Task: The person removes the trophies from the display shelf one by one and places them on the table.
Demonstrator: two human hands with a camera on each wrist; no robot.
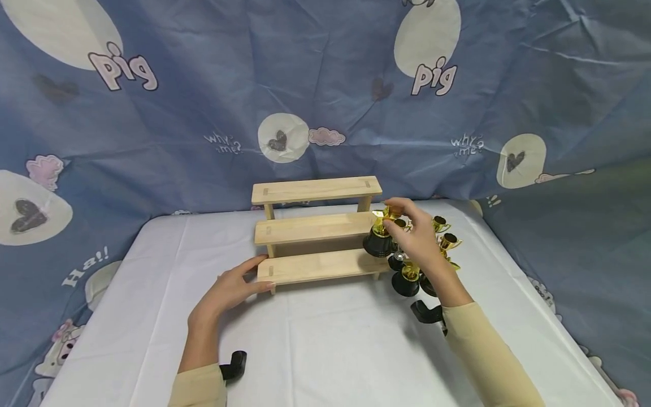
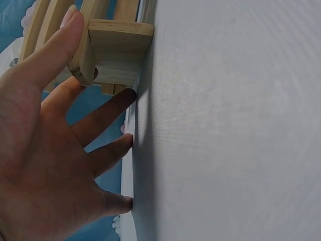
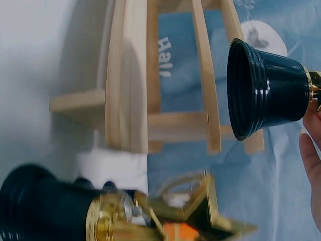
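Observation:
A three-step wooden display stand [image 1: 320,267] stands on the white table. My left hand [image 1: 226,291] grips the left end of its lowest board between thumb and forefinger; in the left wrist view the other fingers [image 2: 103,120] are spread towards the cloth. With fingertips on its gold part, my right hand [image 1: 418,234] holds a small trophy [image 1: 378,244] near the stand's right end. Its black base [image 3: 271,90] hangs clear of the boards in the right wrist view, where most of the gold part is cut off.
Several more gold trophies [image 1: 407,280] with black bases cluster right of the stand, partly behind my right hand and forearm. One with a gold star [image 3: 208,211] is close to the right wrist camera. A blue printed cloth [image 1: 325,85] hangs behind the table.

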